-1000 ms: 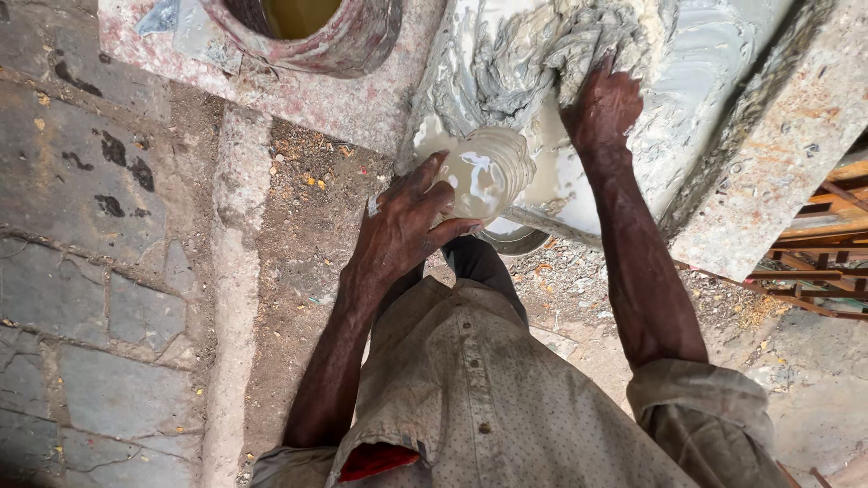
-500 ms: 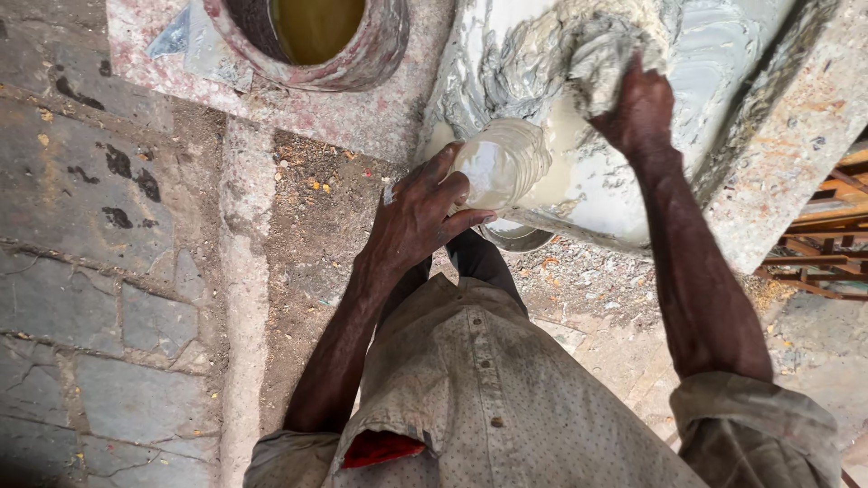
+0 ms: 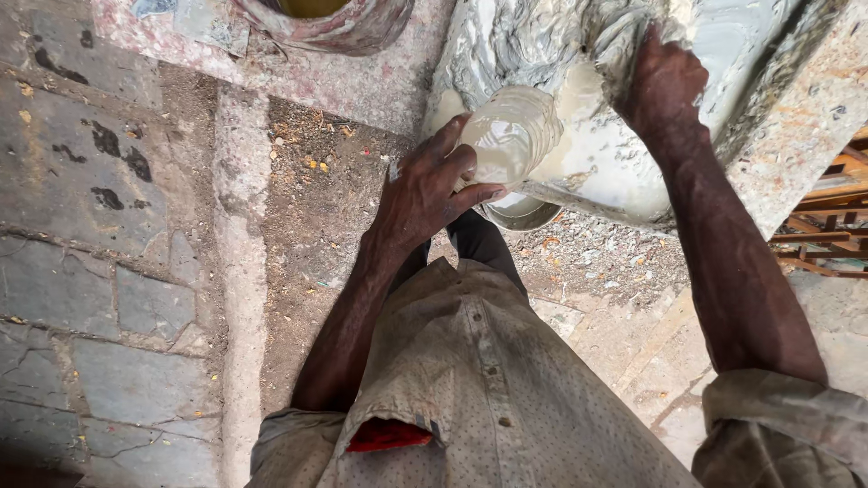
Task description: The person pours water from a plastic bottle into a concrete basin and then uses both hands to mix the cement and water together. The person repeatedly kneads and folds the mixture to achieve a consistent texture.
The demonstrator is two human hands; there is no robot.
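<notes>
A paint-stained bucket (image 3: 348, 25) is seen at the upper left on a pink slab (image 3: 362, 86). A clear ribbed plastic bottle (image 3: 508, 136), tilted over grey-white wet plaster (image 3: 624, 172), is grasped in the left hand (image 3: 429, 190). The right hand (image 3: 665, 81) is pressed into the plaster, its grip clenched on a lump.

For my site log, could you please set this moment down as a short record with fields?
left hand: grips a clear plastic bottle, tilted over the mix
right hand: pressed into the grey-white wet paste
mixing surface: slab coated in paste, with a milky pool beside the bottle
nearby: stained round bucket at the top, a metal bowl under the slab's edge
ground: paving stones and dirt
</notes>
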